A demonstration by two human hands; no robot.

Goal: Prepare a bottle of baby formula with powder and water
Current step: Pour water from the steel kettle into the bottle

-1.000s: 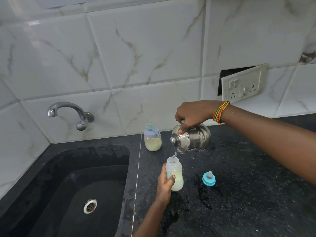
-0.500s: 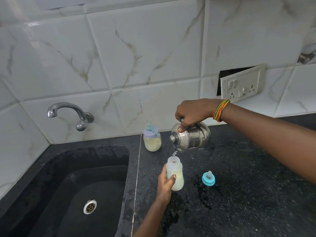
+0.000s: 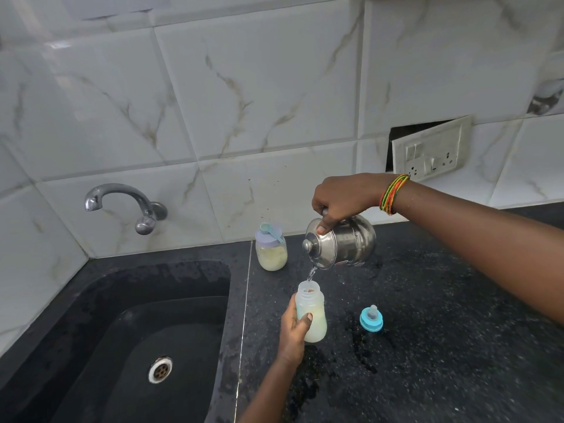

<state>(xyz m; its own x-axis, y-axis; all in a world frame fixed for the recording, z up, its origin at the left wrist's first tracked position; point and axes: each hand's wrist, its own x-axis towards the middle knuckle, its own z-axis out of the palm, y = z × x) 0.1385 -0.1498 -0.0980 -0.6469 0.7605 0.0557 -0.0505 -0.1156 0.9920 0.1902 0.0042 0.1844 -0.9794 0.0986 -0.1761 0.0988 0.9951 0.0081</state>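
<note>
Hardly anything is shifting since the earlier frames – the right hand [image 3: 345, 196] is still tipping the steel pot [image 3: 345, 242] at the same angle, and the left hand [image 3: 294, 331] is staying where it was.

Seen from the head camera, the right hand is gripping the steel pot from above, fingers curled round its top and the thumb pressing on the lid. The pot is hanging tilted over the desk [image 3: 427, 346], lid knob pointing left, and a thin stream of water [image 3: 311, 273] is falling from its lower lip into the open neck of the baby bottle [image 3: 312, 315].

The left hand is wrapping round the bottle's side, thumb across the front, holding it upright on the desk just right of the sink [image 3: 137, 331]. Pale, milky liquid is filling the lower part of the bottle.

A blue teat cap [image 3: 371, 319] is standing on the wet desk just right of the bottle, apart from it. Behind, near the wall, a powder jar [image 3: 271, 248] is sitting with a blue scoop [image 3: 271, 230] lying on its lid. A coloured bracelet [image 3: 392, 193] is circling the right wrist – above it, a socket plate [image 3: 430, 151] is hanging loose from the tiles. A tap [image 3: 122, 199] is jutting from the wall over the sink.
</note>
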